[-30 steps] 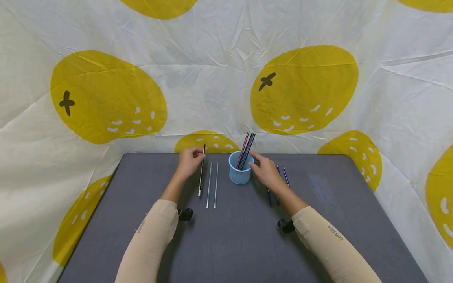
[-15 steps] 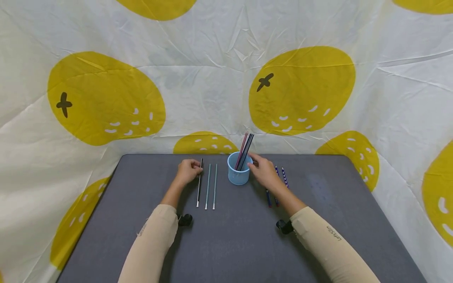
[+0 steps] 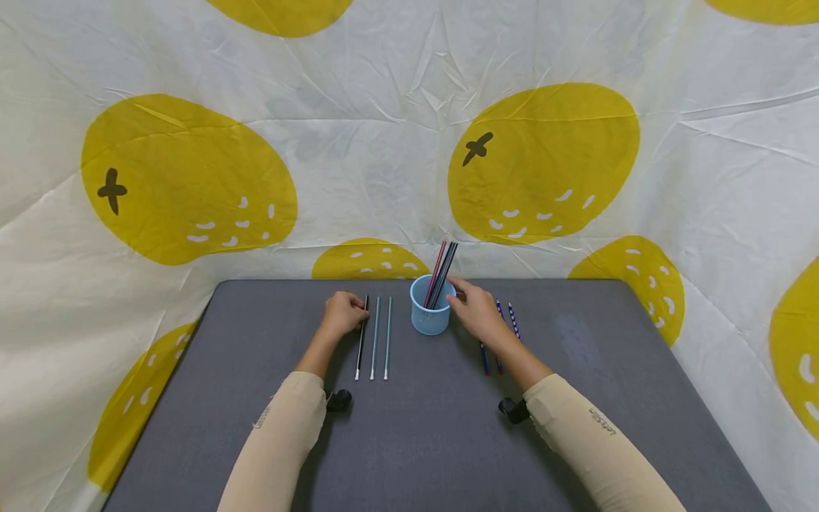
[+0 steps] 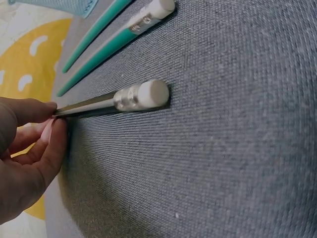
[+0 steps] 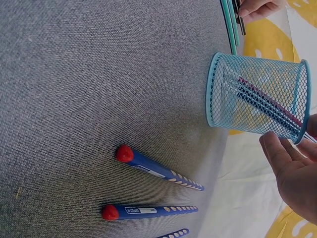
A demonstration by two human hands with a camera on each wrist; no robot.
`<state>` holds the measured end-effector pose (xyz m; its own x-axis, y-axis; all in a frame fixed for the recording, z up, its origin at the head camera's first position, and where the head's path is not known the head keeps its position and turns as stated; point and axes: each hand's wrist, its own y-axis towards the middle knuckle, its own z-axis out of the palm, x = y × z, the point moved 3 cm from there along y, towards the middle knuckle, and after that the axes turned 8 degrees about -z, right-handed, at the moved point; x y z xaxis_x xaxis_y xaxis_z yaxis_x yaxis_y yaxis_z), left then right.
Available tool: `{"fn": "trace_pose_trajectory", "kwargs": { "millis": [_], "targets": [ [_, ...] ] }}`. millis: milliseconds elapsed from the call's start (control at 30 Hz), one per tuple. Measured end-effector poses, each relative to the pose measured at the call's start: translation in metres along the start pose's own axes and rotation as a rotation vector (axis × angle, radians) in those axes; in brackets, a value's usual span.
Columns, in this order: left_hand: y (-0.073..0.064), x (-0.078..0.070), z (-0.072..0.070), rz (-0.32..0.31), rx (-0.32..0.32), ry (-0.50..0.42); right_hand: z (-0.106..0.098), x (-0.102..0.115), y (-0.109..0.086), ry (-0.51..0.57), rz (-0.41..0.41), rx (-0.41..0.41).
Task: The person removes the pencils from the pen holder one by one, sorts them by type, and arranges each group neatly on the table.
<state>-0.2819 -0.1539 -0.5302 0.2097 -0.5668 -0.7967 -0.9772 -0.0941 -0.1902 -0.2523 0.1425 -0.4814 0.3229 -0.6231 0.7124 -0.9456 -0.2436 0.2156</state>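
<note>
My left hand [image 3: 343,313] pinches a black pencil [image 3: 360,352] near its far end, between thumb and fingertips. The pencil lies along the table with its white eraser [image 4: 153,94] towards me. Just right of it, side by side, are two teal pencils [image 3: 375,338]. My right hand [image 3: 476,311] holds the light blue mesh pencil cup [image 3: 429,321] by its right side, thumb at the rim and fingers against the wall. Several dark and red pencils [image 3: 441,274] lean to the right inside the upright cup.
Three blue pencils [image 5: 153,211] with red ends and pale spots lie right of the cup, partly hidden in the head view by my right forearm. The grey table [image 3: 422,441] ends at a white cloth [image 3: 377,156] printed with yellow fruit.
My left hand has lowered the black pencil and drawn it slightly nearer, so it now lines up beside the teal ones. My right hand has stayed on the cup.
</note>
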Motion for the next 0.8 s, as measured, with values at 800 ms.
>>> {"fn": "trace_pose_trajectory", "kwargs": {
  "millis": [800],
  "targets": [
    [-0.002,-0.0026,0.0052,-0.074,-0.05,0.046,-0.0009,0.0032,0.0015,0.037,0.024,0.012]
  ]
}}
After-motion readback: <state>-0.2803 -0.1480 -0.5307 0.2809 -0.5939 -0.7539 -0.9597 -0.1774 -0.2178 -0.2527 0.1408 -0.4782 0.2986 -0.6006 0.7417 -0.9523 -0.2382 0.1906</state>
